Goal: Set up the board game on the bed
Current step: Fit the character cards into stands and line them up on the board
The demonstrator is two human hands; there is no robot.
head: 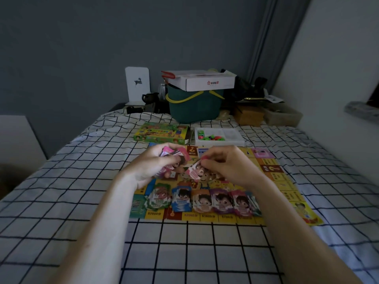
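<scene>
A bed [61, 181] covered in a white sheet with a black grid takes up most of the view. The game board [272, 181] lies flat on the bed in the middle, a bright yellow sheet edged with coloured squares, price labels along its near edge and cartoon children printed at its centre.

Beyond the board's far edge, a dark green basket [192, 107] with a yellow handle stands at the head of the bed, and a white cardboard box [205, 80] rests on top of it. Just past the board on the left lies the green game box [162, 133], printed with cartoon figures; beside that, just past the board on the right, sits a white tray [225, 136] holding small red, green and blue pieces.

Along the board's near edge runs a row of card stacks [203, 201], green, blue, orange, purple and pink, each showing a cartoon face.

Above the board's centre, the left hand [151, 167] curls its fingers round a fanned bunch of pink cards [174, 155]. The right hand [227, 165] pinches a single pink card [194, 171] by its top edge between thumb and fingertips, close beside the left hand's bunch.
</scene>
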